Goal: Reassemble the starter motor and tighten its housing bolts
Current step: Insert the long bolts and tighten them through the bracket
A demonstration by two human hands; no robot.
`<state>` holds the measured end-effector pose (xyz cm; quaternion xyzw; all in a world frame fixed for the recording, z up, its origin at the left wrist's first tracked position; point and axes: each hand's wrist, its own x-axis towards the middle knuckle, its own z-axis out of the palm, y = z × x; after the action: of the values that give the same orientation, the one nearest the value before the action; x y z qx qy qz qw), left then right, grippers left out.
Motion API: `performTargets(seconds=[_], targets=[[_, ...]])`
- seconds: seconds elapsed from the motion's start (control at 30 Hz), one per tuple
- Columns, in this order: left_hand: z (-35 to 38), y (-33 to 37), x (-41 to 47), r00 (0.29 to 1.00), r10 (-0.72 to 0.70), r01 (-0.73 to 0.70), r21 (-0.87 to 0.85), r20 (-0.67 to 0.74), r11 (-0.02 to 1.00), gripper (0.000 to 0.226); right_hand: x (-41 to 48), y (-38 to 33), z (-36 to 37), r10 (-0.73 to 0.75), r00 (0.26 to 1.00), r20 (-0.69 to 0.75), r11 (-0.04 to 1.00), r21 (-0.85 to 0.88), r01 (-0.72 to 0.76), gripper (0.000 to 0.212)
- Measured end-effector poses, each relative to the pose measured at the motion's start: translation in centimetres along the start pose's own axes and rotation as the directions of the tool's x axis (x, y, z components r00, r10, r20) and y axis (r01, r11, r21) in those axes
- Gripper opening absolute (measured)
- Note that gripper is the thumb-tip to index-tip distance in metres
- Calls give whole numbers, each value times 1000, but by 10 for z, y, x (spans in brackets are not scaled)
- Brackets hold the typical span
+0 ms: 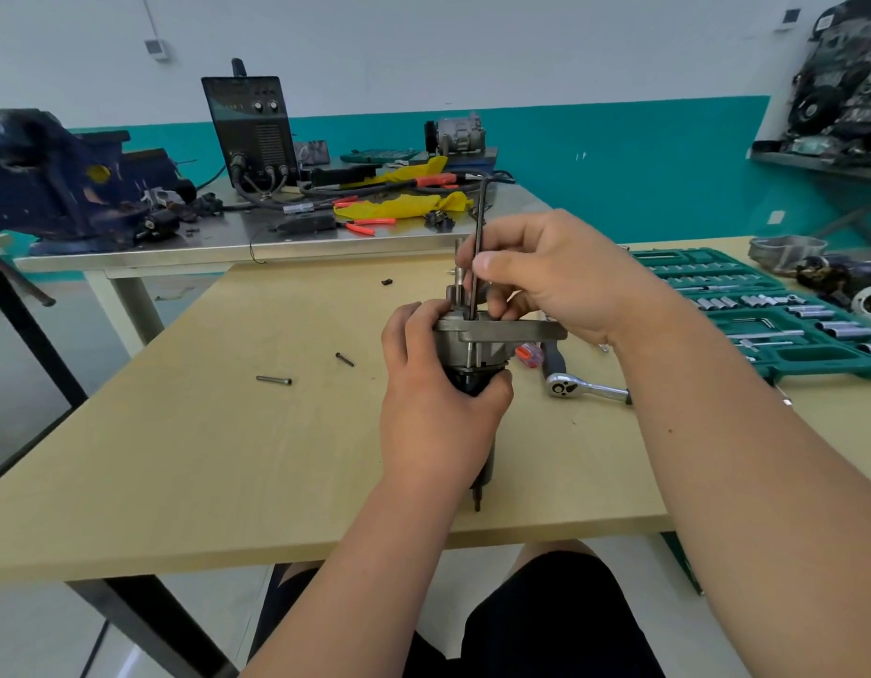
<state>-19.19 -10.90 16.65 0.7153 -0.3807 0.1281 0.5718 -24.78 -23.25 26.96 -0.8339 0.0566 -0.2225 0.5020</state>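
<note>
head view: the starter motor [465, 349] is upright on the desk [228, 433], near its front edge. the left hand [438, 413] is wrapped round its dark body below the flange. the right hand [546, 276] pinches a long hex key [480, 227] running down into the housing, probably onto a bolt; its tip is hidden. the motor looks heavy, rigid and smooth, so the body is the place to grip, not the thin shaft.

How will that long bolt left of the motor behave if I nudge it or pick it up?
The bolt is a round pin lying flat on the smooth table, so a sideways nudge would probably roll it. It looks like metal: likely stiff, heavy for its size. Being slim, it may be fiddly to pinch.
</note>
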Motion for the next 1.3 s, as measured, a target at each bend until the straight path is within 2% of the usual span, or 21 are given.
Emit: performTargets(seconds=[0.1,0.23,0.4,0.47,0.53,0.6,0.67,0.8,0.9,1.03,1.1,1.3], targets=[[0,0,0,1000,-3,3,-1,-5,1000,69,0,-1,1,3,1000,-31,998,-56,-5,17],[-2,0,-1,1000,-12,11,-12,-19,1000,70,0,-6,8,-3,994,-109,976,-218,-20,20],[-1,2,-1,1000,-7,7,-1,8,1000,72,1,-11,20,-65,969,-237,876,-478,-58,33],[0,3,-1,1000,0,0,20,19,1000,72,1,-11,17,-60,964,-260,856,-510,-84,37],[1,4,-1,1000,-2,1,33,23,999,73,-1,-10,12,-7,976,-217,895,-436,-91,29],[1,4,-1,1000,-5,5,26,22,1000,72,-3,-9,9,46,996,-82,978,-200,-61,16],[1,4,-1,1000,-4,4,13,20,1000,72,-1,-6,6,52,998,23,998,24,-52,12],[0,4,0,1000,-6,5,13,17,1000,71,4,-2,-4,67,986,150,983,158,-91,19],[-1,2,1,1000,-9,8,12,14,1000,71,8,-1,-4,53,989,139,991,113,-69,19],[0,4,1,1000,1,-1,18,25,1000,72,4,6,2,-13,1000,-22,999,-53,12,21],[-1,4,1,1000,-2,2,19,26,1000,72,0,9,3,-12,995,-97,993,-119,1,22],[-1,2,-1,1000,-9,9,2,8,1000,72,-5,1,15,-5,978,-206,961,-272,-53,30]])
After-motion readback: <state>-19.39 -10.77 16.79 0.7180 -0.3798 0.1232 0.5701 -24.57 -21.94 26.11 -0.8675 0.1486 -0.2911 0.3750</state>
